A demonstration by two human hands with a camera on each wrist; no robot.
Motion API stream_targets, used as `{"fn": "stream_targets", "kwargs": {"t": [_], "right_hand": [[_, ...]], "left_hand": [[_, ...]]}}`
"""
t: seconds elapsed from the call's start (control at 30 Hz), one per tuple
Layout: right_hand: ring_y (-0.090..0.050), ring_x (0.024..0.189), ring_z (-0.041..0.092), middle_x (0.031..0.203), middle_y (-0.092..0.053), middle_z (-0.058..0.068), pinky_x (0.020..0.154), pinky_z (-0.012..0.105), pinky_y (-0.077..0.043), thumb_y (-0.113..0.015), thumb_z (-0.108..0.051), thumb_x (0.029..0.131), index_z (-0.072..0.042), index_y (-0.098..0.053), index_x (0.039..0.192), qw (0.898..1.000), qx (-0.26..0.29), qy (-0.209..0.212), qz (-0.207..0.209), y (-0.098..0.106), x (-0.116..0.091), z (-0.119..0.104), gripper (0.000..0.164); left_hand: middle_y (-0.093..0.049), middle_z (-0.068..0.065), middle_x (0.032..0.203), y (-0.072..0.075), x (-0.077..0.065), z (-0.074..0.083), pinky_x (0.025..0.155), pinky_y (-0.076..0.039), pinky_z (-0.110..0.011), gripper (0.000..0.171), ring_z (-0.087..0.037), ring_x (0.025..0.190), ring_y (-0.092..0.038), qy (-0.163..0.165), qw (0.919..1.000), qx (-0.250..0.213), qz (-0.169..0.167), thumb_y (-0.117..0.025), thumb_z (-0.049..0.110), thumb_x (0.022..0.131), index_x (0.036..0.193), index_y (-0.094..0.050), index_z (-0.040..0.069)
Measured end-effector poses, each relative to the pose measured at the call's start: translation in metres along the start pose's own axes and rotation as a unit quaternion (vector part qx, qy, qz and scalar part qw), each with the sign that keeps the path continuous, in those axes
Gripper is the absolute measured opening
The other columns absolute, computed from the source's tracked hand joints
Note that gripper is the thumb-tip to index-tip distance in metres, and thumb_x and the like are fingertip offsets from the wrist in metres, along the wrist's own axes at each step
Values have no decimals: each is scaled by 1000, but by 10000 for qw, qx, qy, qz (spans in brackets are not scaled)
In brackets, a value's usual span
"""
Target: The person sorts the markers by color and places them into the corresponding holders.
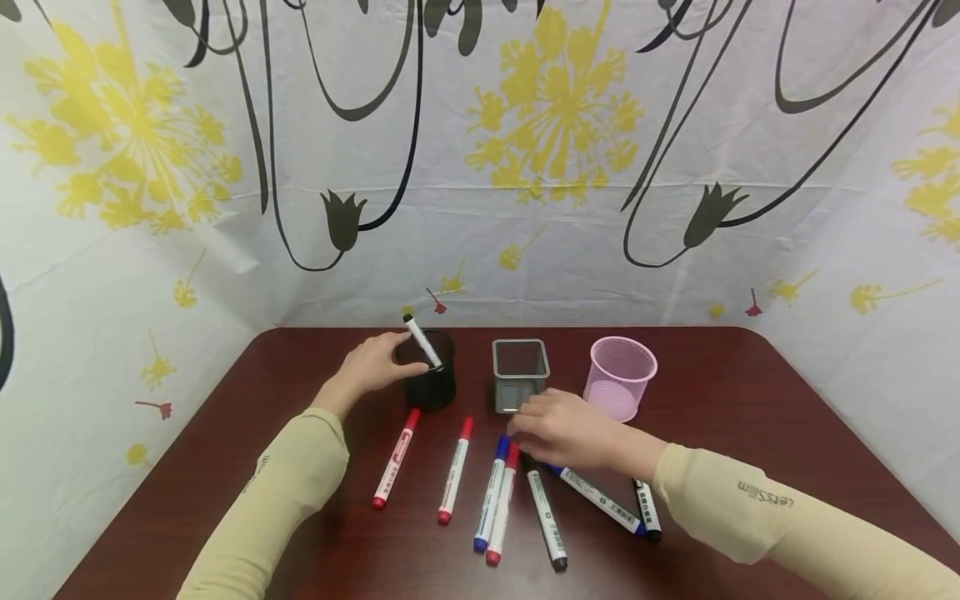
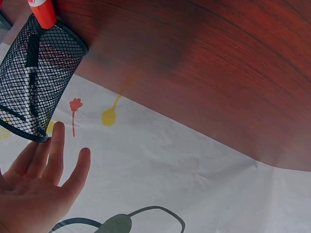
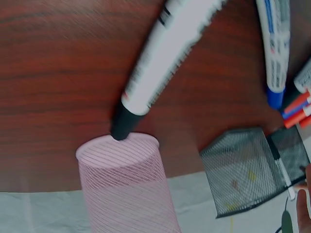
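Observation:
My left hand [image 1: 378, 362] is at the left side of the black mesh pen cup [image 1: 431, 390], thumb and fingers spread around its rim. A black-and-white marker [image 1: 423, 343] leans in that cup, its black end up. In the left wrist view, the fingers of the left hand [image 2: 46, 170] are extended beside the rim of the cup [image 2: 60, 53]. My right hand [image 1: 566, 429] hovers low over the upper ends of several markers, fingers loosely bent downward near a blue-capped marker [image 1: 491, 496]. No marker shows lifted in it; its fingertips are partly hidden.
A grey square mesh cup [image 1: 510, 400] stands mid-table, with a pink mesh cup [image 1: 618, 392] to its right. Two red markers [image 1: 396, 458] [image 1: 456, 471] lie on the left. Another red [image 1: 501, 517], a black [image 1: 547, 521], a blue [image 1: 600, 500] and a black marker [image 1: 647, 508] lie further right.

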State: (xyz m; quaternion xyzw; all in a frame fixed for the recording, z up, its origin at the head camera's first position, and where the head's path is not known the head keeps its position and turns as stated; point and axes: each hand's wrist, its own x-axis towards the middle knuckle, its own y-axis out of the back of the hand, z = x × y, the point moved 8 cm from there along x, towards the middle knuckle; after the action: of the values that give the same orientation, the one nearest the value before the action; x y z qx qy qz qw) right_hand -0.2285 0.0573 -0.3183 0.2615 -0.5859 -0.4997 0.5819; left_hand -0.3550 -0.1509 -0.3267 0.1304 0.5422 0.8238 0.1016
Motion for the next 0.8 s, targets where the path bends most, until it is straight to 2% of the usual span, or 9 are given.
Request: {"fn": "stream_targets", "kwargs": {"t": [0.17, 0.33, 0.6, 0.8], "right_hand": [[-52, 74, 10, 80, -56, -7, 63, 27, -40, -68, -14, 68, -14, -61, 87, 9986, -282, 376, -242, -8, -14, -15, 20], [-49, 69, 11, 77, -54, -7, 63, 27, -40, -63, -14, 69, -16, -60, 85, 9950, -555, 694, -463, -17, -27, -30, 16], [-50, 76, 11, 79, -53, -5, 66, 27, -39, -57, -16, 68, -17, -58, 85, 9786, -1224, 1260, -1076, -30, -43, -50, 17], [-51, 81, 11, 84, -54, -5, 66, 27, -39, -58, -19, 68, -18, -58, 86, 9721, -1361, 1487, -1201, -35, -49, -58, 18]], "left_hand": [[-46, -15, 126, 0, 0, 0, 83, -39, -48, 76, -29, 110, -45, -16, 10000, -8, 17, -61, 51, 75, 132, -41, 6], [-46, -15, 126, -1, 0, 0, 83, -40, -47, 76, -28, 109, -45, -20, 10000, -17, 19, -61, 52, 75, 133, -41, 6], [-46, -15, 126, -1, -1, -1, 84, -39, -48, 75, -29, 110, -45, 30, 10000, -36, 50, -62, 50, 75, 132, -41, 6], [-46, -14, 126, -2, 2, -2, 84, -39, -48, 76, -28, 112, -44, -27, 9999, 107, 73, -61, 53, 75, 132, -42, 6]]}}
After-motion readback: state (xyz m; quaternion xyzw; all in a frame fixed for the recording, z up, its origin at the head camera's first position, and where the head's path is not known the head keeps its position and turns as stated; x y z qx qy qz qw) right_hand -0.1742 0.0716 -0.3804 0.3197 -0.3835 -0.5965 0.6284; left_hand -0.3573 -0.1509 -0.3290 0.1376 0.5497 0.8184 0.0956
